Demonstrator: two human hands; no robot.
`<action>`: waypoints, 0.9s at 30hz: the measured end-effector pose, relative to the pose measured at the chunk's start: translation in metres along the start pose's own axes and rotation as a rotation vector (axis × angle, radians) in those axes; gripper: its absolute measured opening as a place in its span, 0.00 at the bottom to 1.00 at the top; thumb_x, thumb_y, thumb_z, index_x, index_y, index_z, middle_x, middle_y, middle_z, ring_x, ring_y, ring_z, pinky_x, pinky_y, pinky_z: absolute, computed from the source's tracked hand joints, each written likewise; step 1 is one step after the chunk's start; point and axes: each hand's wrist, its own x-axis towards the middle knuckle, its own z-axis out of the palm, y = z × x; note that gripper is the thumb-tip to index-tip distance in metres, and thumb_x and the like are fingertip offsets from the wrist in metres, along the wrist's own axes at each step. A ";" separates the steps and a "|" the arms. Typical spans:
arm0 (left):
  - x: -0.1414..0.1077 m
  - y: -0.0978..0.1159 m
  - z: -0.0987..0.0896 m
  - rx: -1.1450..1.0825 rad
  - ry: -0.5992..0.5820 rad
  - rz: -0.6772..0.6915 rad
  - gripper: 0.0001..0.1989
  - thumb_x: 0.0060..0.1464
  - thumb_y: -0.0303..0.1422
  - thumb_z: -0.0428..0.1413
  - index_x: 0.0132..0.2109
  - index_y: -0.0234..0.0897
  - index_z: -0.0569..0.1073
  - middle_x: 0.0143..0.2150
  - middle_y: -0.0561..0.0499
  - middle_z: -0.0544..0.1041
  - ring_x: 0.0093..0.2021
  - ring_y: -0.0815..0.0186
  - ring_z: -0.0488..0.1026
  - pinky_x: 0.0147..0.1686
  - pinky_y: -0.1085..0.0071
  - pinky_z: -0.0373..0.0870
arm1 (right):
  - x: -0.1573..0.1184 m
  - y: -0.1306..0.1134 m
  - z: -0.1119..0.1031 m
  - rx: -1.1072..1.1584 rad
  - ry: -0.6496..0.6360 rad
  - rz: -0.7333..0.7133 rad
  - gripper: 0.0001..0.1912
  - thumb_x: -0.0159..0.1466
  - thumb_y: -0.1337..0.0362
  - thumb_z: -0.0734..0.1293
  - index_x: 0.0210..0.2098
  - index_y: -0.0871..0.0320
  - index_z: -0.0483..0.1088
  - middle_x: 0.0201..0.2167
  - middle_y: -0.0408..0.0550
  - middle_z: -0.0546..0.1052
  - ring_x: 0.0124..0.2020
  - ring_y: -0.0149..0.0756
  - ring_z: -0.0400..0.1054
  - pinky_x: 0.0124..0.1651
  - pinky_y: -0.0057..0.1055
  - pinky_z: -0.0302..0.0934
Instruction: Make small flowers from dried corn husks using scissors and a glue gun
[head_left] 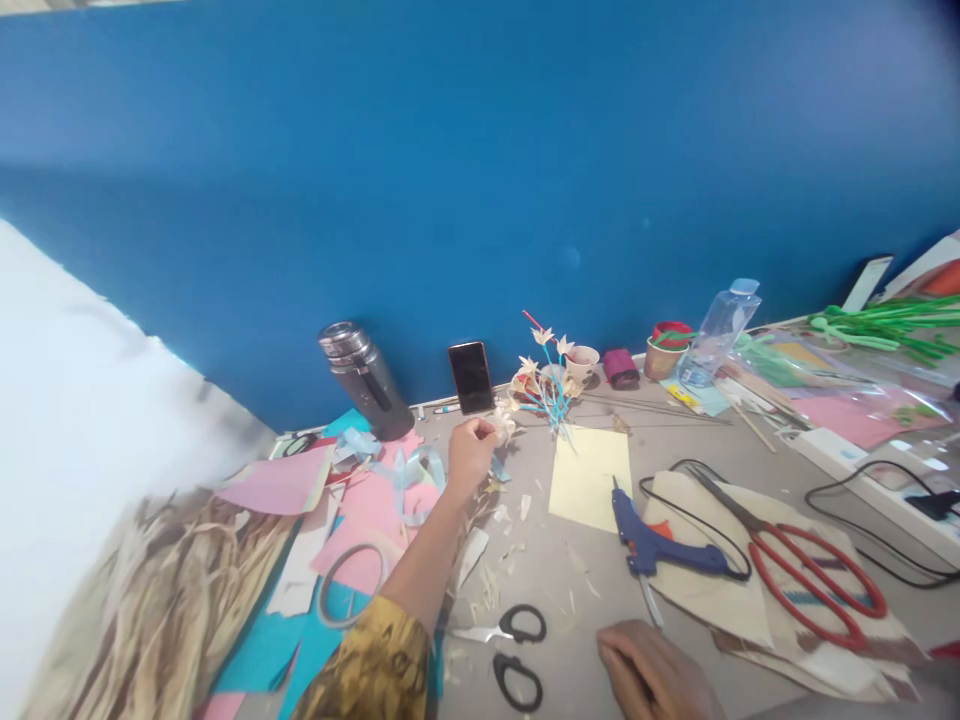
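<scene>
My left hand point(470, 452) is stretched out over the table, its fingers pinched on a small cream paper flower point(503, 424). Just beyond it stands a bunch of cream paper flowers on blue sticks point(550, 385). My right hand point(654, 672) rests on the table near the front edge, fingers curled, holding nothing that I can see. A blue glue gun point(649, 541) lies just above that hand, and black-handled scissors point(514, 645) lie to its left. A pale yellow sheet point(589, 478) lies flat between the flowers and the glue gun.
Pink and teal paper scraps point(360, 530) and dried straw point(172, 590) cover the left. A steel flask point(364, 377) and a phone point(471, 376) lean by the blue wall. Large red-handled scissors point(814, 575), black cables, a plastic bottle point(716, 330) and green stems point(885, 325) fill the right.
</scene>
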 end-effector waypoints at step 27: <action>-0.004 -0.002 -0.008 0.025 -0.018 0.030 0.05 0.42 0.25 0.58 0.25 0.38 0.69 0.23 0.54 0.72 0.27 0.66 0.69 0.31 0.71 0.62 | 0.015 -0.013 -0.007 0.042 0.046 -0.022 0.09 0.69 0.71 0.60 0.37 0.55 0.70 0.24 0.44 0.76 0.23 0.31 0.72 0.28 0.22 0.65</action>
